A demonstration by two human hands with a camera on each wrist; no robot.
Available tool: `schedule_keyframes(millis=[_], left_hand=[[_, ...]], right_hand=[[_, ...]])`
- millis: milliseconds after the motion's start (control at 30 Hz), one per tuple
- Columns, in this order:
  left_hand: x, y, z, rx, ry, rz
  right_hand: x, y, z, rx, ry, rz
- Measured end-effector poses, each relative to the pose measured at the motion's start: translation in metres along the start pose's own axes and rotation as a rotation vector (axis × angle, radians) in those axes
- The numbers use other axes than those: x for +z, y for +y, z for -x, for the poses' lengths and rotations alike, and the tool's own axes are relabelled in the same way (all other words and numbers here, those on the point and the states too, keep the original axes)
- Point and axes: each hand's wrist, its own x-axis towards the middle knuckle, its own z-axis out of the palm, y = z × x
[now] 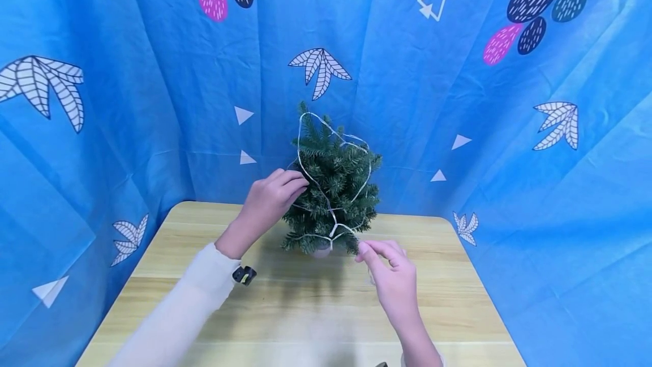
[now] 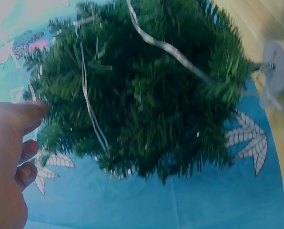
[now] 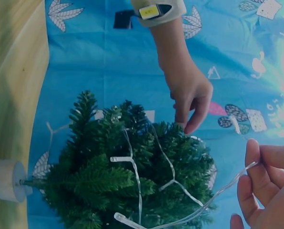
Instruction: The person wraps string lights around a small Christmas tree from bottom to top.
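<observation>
A small green artificial Christmas tree (image 1: 336, 174) stands upright on a round pale base (image 3: 9, 180). A thin white string of lights (image 1: 317, 183) loops round its top and across its front, with small white bulbs along the wire. My left hand (image 1: 275, 194) is at the tree's upper left side, thumb and fingertips pinching the wire close to the needles. Low at the front right, my right hand (image 1: 389, 268) pinches a stretch of the light string between thumb and forefinger. In the right wrist view this wire runs taut from the fingertips to the branches.
The tree stands on a light wooden table (image 1: 204, 299), towards its back edge. Blue patterned cloth (image 1: 219, 72) hangs behind and on both sides. A dark band with a buckle (image 1: 244, 274) sits at the left sleeve's cuff.
</observation>
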Motion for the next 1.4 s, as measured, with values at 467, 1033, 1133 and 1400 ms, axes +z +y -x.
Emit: schedule_keyframes(millis=[467, 1033, 1133, 1400], left_hand=[[-0.002, 0.049, -0.008, -0.004, 0.094, 0.228], [0.014, 0.052, -0.005, -0.097, 0.106, 0.299], [0.017, 0.053, -0.006, -0.128, 0.111, 0.299], [0.019, 0.057, -0.011, -0.204, 0.13, 0.285]], right_hand=[[-0.005, -0.002, -0.015, -0.106, -0.01, 0.02], [-0.029, -0.014, -0.087, -0.676, 0.059, 0.317], [-0.032, -0.014, -0.11, -0.957, 0.123, 0.456], [-0.041, -0.01, -0.153, -1.36, 0.122, 0.665]])
